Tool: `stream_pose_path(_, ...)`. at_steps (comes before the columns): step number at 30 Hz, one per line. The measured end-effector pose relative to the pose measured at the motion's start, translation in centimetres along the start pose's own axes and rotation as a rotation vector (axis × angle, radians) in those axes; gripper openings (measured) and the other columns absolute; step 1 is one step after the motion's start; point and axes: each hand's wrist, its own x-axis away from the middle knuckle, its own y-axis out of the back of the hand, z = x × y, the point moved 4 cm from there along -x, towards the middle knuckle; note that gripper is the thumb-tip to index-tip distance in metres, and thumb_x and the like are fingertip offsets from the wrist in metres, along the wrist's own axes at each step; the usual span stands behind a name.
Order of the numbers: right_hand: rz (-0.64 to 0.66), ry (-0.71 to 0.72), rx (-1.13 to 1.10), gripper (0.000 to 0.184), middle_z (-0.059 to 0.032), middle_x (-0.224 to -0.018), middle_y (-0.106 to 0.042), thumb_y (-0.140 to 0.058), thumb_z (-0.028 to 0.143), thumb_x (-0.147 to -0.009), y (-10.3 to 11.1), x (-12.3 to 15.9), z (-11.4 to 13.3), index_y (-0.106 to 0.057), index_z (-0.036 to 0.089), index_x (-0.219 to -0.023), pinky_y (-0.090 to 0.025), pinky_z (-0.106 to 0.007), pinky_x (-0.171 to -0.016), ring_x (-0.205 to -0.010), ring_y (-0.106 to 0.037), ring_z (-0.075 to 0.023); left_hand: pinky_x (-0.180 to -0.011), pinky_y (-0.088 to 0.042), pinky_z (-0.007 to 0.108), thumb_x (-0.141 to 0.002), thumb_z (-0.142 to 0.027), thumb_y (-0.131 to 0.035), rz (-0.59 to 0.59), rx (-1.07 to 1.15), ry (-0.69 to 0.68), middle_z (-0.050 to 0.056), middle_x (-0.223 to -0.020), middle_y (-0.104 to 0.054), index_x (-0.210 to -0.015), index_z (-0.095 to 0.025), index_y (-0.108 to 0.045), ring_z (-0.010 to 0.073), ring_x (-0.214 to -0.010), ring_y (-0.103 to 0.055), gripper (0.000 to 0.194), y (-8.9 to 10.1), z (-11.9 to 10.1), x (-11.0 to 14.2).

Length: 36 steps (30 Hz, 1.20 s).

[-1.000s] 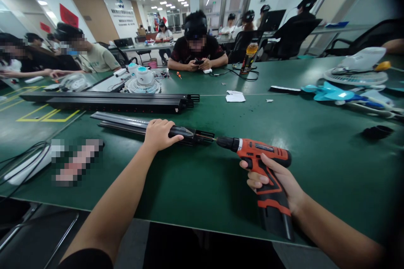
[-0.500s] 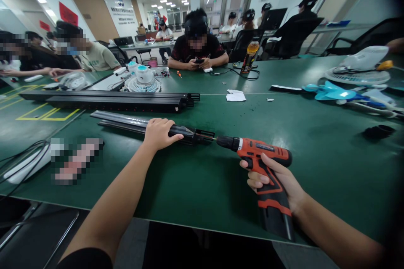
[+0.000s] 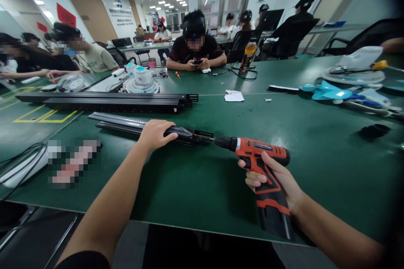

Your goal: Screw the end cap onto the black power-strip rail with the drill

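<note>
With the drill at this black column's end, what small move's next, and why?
Probably ease the drill lightly toward the black column: the right hand grips the drill, its bit points at the column's slotted end, and the left hand grasps the column from above.

Office-like workshop: green worktable (image 3: 195, 189), power drill (image 3: 257, 148), fan parts (image 3: 142, 80), office chairs (image 3: 301, 37).

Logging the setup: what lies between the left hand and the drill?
In the head view, the dark bar's end and the thin bit.
</note>
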Motion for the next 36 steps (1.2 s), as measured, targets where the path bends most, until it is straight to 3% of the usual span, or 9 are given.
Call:
stream_pose_path(3,0.001,-0.005,0.018,0.048,0.0038,-0.052,-0.045,-0.088,0.05,-0.076,-0.1,0.0,0.0,-0.073,0.01,-0.099,-0.042,-0.018,-0.051,-0.055,-0.047,-0.0114,-0.104,-0.043,0.051,-0.098,-0.066,-0.044,-0.073,-0.006,0.004,0.011,-0.122,-0.076,-0.127,-0.024,-0.073,0.0342,-0.115,-0.068,0.059,0.5,0.9,0.6)
stream_pose_path(9,-0.002,0.009,0.049,0.05,0.004,-0.052,-0.044,-0.089,0.05,-0.075,-0.3,0.1,0.1,-0.073,0.009,-0.098,-0.043,-0.018,-0.053,-0.055,-0.046,-0.0106,-0.116,-0.031,0.057,-0.1,-0.065,-0.04,-0.232,-0.082,0.102,0.011,-0.116,-0.078,-0.116,-0.024,-0.076,0.0339,-0.118,-0.066,0.056,1.0,1.9,1.4)
stream_pose_path(12,-0.004,0.006,0.062,0.05,0.0039,-0.052,-0.044,-0.089,0.051,-0.075,-0.2,0.2,0.1,-0.073,0.01,-0.098,-0.042,-0.018,-0.053,-0.056,-0.046,-0.0109,-0.113,-0.035,0.055,-0.1,-0.063,-0.039,-0.18,-0.079,0.105,0.01,-0.115,-0.078,-0.116,-0.024,-0.076,0.033,-0.114,-0.067,0.056,0.6,2.0,1.1)
stream_pose_path(16,0.001,0.01,0.096,0.048,0.0039,-0.054,-0.043,-0.085,0.054,-0.079,0.0,0.1,0.2,-0.072,0.014,-0.099,-0.041,-0.02,-0.052,-0.057,-0.045,-0.0119,-0.096,-0.044,0.051,-0.1,-0.066,-0.035,-0.091,-0.096,0.125,0.011,-0.107,-0.079,-0.112,-0.022,-0.076,0.034,-0.102,-0.069,0.061,0.1,2.2,0.9)
stream_pose_path(20,0.01,0.032,0.145,0.048,0.0031,-0.055,-0.044,-0.083,0.057,-0.081,0.2,0.2,0.2,-0.072,0.014,-0.101,-0.041,-0.021,-0.053,-0.058,-0.047,-0.0128,-0.091,-0.043,0.049,-0.101,-0.068,-0.031,-0.078,-0.127,0.129,0.011,-0.101,-0.078,-0.11,-0.023,-0.075,0.0337,-0.097,-0.068,0.064,0.0,2.3,0.8)
stream_pose_path(25,0.016,0.05,0.195,0.057,-0.0005,-0.059,-0.056,-0.083,0.061,-0.081,0.4,0.2,0.2,-0.075,0.011,-0.107,-0.042,-0.021,-0.051,-0.06,-0.052,-0.0131,-0.091,-0.042,0.05,-0.103,-0.065,-0.027,-0.084,-0.121,0.141,0.011,-0.1,-0.077,-0.109,-0.022,-0.075,0.0334,-0.096,-0.067,0.064,0.0,2.4,0.9)
stream_pose_path(36,0.009,0.054,0.261,0.062,-0.004,-0.064,-0.066,-0.072,0.069,-0.087,1.5,0.0,0.4,-0.074,0.013,-0.113,-0.049,-0.024,-0.052,-0.061,-0.061,-0.0161,-0.091,-0.043,0.048,-0.087,-0.084,-0.045,-0.046,-0.093,0.107,0.009,-0.098,-0.076,-0.104,-0.023,-0.071,0.0332,-0.095,-0.067,0.068,0.1,2.6,0.8)
